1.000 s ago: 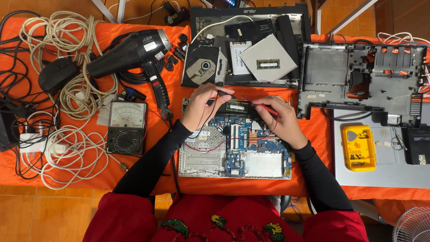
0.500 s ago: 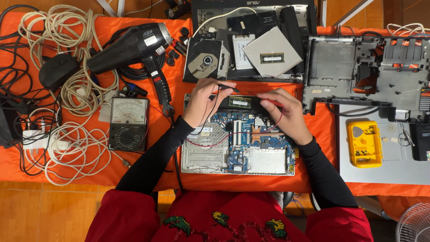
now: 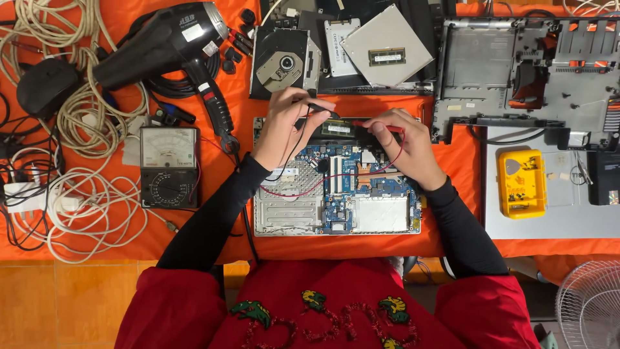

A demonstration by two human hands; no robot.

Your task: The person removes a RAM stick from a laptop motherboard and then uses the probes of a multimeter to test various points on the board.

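Motherboard (image 3: 361, 187): a flat blue circuit board in a grey metal laptop base, lying on the orange cloth (image 3: 452, 155) in the near middle of the table. Its long axis runs left to right, component side up, with a copper heat pipe and shiny silver plates across it. A green memory stick (image 3: 338, 128) sits along its far edge, lengthwise left to right.

The left hand (image 3: 284, 126) hovers over the board's far left corner, fingers pinched shut around a black probe (image 3: 321, 110) whose tip points right, towards the stick. The right hand (image 3: 403, 148) rests over the far right part of the board, fingers curled tight on a red probe (image 3: 381, 127) that points left. Thin red and black leads loop across the board.

To the left lies a meter (image 3: 169, 167), a black box with a white dial face. Farther left and beyond it is a glossy black hair dryer (image 3: 165, 45), beside tangled cream cables (image 3: 77, 116). On the far side sits an optical drive (image 3: 283, 61) and a grey metal drive case. To the right are a stripped grey laptop shell (image 3: 516, 71) and a yellow plastic tray (image 3: 521, 184).
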